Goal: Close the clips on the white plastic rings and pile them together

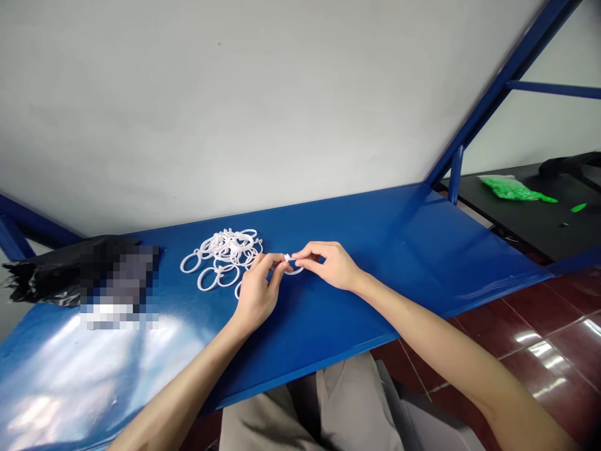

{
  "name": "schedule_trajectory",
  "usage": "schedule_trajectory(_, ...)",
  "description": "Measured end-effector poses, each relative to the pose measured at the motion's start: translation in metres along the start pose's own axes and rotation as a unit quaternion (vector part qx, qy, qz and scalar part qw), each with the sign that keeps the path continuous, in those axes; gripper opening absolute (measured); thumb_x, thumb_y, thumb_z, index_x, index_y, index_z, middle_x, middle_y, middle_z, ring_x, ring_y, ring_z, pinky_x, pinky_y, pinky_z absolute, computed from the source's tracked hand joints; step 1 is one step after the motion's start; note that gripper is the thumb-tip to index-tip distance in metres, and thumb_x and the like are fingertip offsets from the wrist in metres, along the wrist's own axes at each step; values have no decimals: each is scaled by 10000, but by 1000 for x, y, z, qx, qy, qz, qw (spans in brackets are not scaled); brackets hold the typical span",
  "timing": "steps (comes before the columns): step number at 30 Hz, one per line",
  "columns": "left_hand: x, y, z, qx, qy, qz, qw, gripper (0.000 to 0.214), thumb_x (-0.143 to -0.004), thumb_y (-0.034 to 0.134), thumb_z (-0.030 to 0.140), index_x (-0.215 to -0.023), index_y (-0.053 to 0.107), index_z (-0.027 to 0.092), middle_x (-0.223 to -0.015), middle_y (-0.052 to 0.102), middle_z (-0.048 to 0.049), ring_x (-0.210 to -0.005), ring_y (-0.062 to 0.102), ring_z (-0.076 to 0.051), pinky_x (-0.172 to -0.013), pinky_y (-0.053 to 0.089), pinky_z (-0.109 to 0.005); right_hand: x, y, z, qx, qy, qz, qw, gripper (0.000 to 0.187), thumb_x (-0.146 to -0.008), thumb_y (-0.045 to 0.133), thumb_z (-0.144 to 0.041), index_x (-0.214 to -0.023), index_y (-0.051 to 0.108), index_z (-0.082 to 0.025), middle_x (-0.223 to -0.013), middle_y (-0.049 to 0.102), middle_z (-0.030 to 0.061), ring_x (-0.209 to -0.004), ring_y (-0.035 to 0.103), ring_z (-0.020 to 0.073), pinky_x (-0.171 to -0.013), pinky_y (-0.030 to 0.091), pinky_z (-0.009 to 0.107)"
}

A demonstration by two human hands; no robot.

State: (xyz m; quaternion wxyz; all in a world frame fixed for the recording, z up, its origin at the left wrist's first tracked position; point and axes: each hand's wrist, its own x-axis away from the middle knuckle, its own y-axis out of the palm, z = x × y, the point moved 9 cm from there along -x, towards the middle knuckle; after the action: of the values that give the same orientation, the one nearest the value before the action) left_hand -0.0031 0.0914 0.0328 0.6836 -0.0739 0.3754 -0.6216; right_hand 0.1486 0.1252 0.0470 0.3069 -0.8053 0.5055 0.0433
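Up at twelve o'clock you face a broad, flat, pale grey wall (235, 113). Below it spreads a glossy blue flat tabletop (366, 300). From its middle, between two and three o'clock, stands a dull black flat table (539, 219). Far out at nine o'clock lies a crumpled, shiny black plastic bag (54, 272). Nearer, also toward nine o'clock, sits a tangled heap of thin white plastic-looking hoops (228, 243), just beside your left hand (260, 285). On the black table rests a see-through bag of bright green pieces (509, 188). Your left thumb and forefinger pinch a single round white hoop (295, 272) at its small end; your right hand (334, 264) pinches there too, fingertips nearly meeting the left's. You hold it at the centre; whether it touches the tabletop, I cannot tell.
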Motion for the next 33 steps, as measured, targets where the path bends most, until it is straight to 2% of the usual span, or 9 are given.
schedule_trajectory(6, 3, 1, 2, 7, 23, -7, 1000, 143, -998, 509, 301, -966, 627, 228, -847, 704, -13, -816, 676, -158, -755, 525, -293, 1, 4, -10, 17, -34, -6, 999, 105, -945, 669, -255, -932, 768, -222, -902, 761, 26, -836, 676, 164, -785, 524, 289)
schedule_trajectory(10, 7, -4, 12, -30, 74, 12, 997, 157, -982, 493, 206, -894, 622, 222, -864, 668, -14, -785, 652, -140, -719, 518, -268, 5, 9, -24, 37, -95, -19, 995, 92, -947, 669, -220, -916, 756, -214, -862, 750, 17, -827, 640, 162, -792, 522, 293)
schedule_trajectory(13, 9, -4, 20, -59, 116, 9, 991, 170, -972, 485, 160, -885, 620, 218, -850, 657, -14, -778, 639, -138, -712, 515, -260, 7, 13, -25, 50, -105, -26, 993, 110, -955, 661, -236, -898, 753, -221, -856, 748, 17, -813, 633, 166, -779, 528, 299)
schedule_trajectory(17, 2, 0, 21, -119, 137, -5, 983, 139, -988, 493, 209, -959, 629, 212, -908, 682, -36, -834, 637, -164, -757, 525, -287, 2, 10, -15, 82, -77, -2, 994, 143, -979, 629, -282, -930, 758, -242, -913, 764, 20, -866, 658, 179, -827, 536, 313)
schedule_trajectory(20, -5, 2, 18, -223, 158, -17, 962, 177, -978, 526, 259, -1095, 648, 204, -1028, 716, -75, -965, 619, -236, -865, 505, -375, -4, 1, -2, 150, -47, 13, 987, 175, -1005, 584, -279, -1002, 754, -237, -991, 755, 31, -931, 670, 185, -886, 523, 323)
schedule_trajectory(25, -14, -17, -9, -388, 98, 22, 916, 324, -961, 489, 254, -1225, 658, 172, -1237, 670, -158, -1136, 555, -361, -923, 437, -504, -9, -32, 38, 300, 77, 22, 951, 234, -1024, 527, -277, -1043, 755, -229, -1090, 689, 69, -960, 680, 207, -852, 531, 339)
schedule_trajectory(29, -18, -25, -26, -419, 73, 4, 905, 328, -964, 459, 255, -1175, 690, 157, -1136, 693, -157, -1073, 563, -358, -865, 441, -482, -6, -60, 60, 387, 154, 25, 909, 230, -1005, 547, -271, -1125, 737, -223, -1077, 686, 104, -984, 664, 260, -793, 542, 376)
schedule_trajectory(33, -20, -32, -23, -423, 69, 32, 903, 320, -972, 453, 276, -1149, 698, 170, -1152, 677, -154, -1033, 571, -340, -838, 434, -451, -6, -69, 62, 405, 159, 39, 900, 255, -1007, 530, -278, -1152, 726, -201, -1087, 690, 126, -1041, 621, 298, -813, 552, 427)
